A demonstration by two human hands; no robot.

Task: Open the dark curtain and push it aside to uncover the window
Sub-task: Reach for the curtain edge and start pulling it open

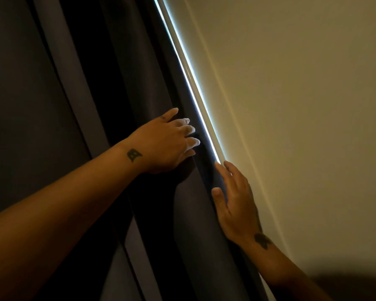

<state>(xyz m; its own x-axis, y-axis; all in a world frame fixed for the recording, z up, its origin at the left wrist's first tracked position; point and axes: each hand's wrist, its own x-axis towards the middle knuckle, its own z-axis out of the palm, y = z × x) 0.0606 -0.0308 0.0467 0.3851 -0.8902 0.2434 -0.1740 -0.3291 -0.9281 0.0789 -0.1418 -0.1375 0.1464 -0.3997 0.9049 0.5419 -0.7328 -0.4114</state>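
Observation:
The dark curtain (109,88) hangs in heavy folds over the left and middle of the view. A thin strip of bright daylight (182,68) runs along its right edge, where the window is otherwise hidden. My left hand (167,144) lies on the curtain close to that edge, fingers spread and reaching toward the light. My right hand (234,200) is lower, at the curtain's edge, thumb on the front of the fabric and fingers slipping behind it against the wall. Neither hand clearly pinches the fabric.
A plain cream wall (302,105) fills the right side, right next to the curtain's edge. A dark blurred shape (356,285) sits in the bottom right corner.

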